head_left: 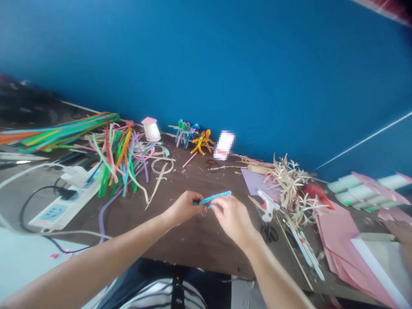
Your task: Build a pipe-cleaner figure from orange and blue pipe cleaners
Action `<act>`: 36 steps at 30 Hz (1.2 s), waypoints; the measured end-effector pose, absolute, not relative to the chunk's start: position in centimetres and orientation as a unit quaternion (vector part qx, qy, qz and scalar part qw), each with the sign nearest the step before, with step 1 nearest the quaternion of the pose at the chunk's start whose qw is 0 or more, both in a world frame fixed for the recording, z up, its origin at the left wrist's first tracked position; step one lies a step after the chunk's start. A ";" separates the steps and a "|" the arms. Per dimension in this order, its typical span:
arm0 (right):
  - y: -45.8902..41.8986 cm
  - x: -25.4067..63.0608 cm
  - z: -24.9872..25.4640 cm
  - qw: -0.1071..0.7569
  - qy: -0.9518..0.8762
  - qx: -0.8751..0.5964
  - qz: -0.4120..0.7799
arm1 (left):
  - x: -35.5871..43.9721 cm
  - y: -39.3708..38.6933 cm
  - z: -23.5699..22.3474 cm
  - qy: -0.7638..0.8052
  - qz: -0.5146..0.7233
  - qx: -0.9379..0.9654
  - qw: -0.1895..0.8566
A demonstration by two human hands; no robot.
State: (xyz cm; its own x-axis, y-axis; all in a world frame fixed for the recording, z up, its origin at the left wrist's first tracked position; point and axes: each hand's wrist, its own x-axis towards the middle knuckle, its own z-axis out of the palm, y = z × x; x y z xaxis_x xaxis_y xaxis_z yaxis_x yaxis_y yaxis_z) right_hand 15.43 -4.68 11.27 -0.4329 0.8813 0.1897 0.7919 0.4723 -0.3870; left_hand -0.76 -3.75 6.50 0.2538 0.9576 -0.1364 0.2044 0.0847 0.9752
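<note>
A short light-blue pipe cleaner (215, 197) is stretched between my two hands above the brown table. My left hand (186, 207) pinches its left end, with the thumb and fingers closed. On the other side, the fingers of my right hand (232, 213) are closed on the pipe cleaner near its right part; its tip sticks out above the fingers. Beyond my hands stand small figures bent from pipe cleaners, a yellow-orange one (202, 141) and a blue, green and purple group (185, 132).
Loose coloured pipe cleaners (120, 154) and a white power strip (66, 206) lie to the left. A paper cup house (150, 129) stands behind. On the right are a glue gun (268, 205), scissors (269, 233), dried-strip flowers (288, 176), pink paper (337, 231) and another person's hand (402, 234).
</note>
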 end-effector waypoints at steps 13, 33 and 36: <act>-2.2 15.7 8.0 0.293 -0.513 -0.448 0.672 | -1.4 -3.9 7.1 0.385 0.381 0.511 0.668; -5.6 15.0 10.1 0.222 -0.824 -0.516 0.067 | -0.9 -2.9 5.8 0.533 0.366 0.596 0.477; -4.6 15.7 10.5 0.245 -0.819 -0.508 0.103 | -1.2 -2.9 6.0 0.508 0.331 0.601 0.521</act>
State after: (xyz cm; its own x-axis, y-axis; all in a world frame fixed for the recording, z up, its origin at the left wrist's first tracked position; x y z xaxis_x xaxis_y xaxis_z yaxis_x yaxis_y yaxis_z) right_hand 15.67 -4.60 10.48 -0.3639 0.8830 0.2964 0.7816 0.4626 -0.4184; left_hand -1.19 -2.90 6.03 0.2653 0.9552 -0.1310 0.2656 0.0582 0.9623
